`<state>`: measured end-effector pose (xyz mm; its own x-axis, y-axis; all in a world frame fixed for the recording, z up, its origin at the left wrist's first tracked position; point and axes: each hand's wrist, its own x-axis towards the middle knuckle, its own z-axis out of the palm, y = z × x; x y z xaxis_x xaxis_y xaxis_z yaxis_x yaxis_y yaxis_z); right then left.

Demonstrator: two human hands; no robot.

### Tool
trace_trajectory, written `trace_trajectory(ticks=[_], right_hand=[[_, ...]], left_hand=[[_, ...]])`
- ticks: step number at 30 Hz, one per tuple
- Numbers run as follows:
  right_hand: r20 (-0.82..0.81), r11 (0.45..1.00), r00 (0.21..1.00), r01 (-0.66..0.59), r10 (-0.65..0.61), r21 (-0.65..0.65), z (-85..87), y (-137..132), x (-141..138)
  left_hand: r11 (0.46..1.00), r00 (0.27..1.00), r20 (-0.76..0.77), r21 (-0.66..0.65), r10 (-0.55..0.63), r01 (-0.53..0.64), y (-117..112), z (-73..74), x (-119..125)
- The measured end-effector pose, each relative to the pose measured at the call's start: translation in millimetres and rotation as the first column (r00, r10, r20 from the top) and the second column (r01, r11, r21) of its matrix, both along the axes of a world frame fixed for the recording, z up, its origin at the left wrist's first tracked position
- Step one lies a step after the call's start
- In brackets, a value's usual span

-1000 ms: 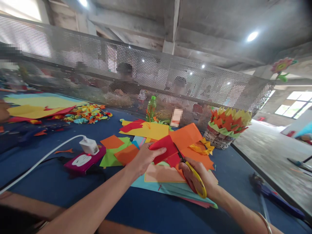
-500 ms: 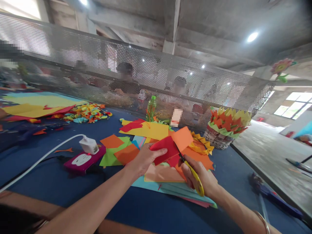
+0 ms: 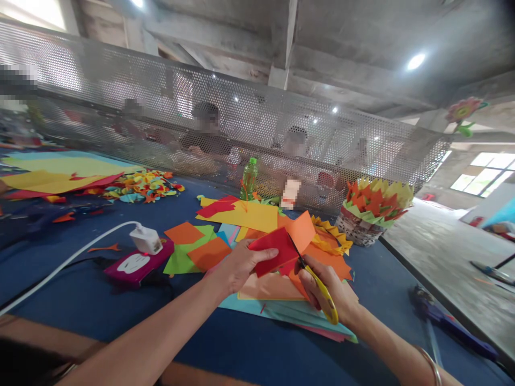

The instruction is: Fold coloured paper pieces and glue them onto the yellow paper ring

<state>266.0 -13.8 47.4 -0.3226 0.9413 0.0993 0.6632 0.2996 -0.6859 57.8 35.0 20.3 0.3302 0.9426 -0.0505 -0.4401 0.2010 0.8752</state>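
Red paper [image 3: 280,240] edges right at mid-frame, left hand [image 3: 238,272] pinching it, right hand [image 3: 337,288] gripping scissors [image 3: 331,310]. Looks light, bendy; hold its left edge.

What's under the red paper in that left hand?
A peach sheet shows on the near side; the red paper and left hand hide whatever lies directly beneath.

Left hand [image 3: 246,264] pinched — right hand [image 3: 336,285] curled
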Motion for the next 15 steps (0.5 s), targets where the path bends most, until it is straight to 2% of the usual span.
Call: trace_trajectory(ticks=[15], right_hand=[[-0.022,0.999,0.999,0.025,-0.024,0.029,-8.8,1.9,2.0]], left_hand=[[0.999,0.999,0.035,-0.014,-0.035,0.036,-2.2,4.0,0.1]])
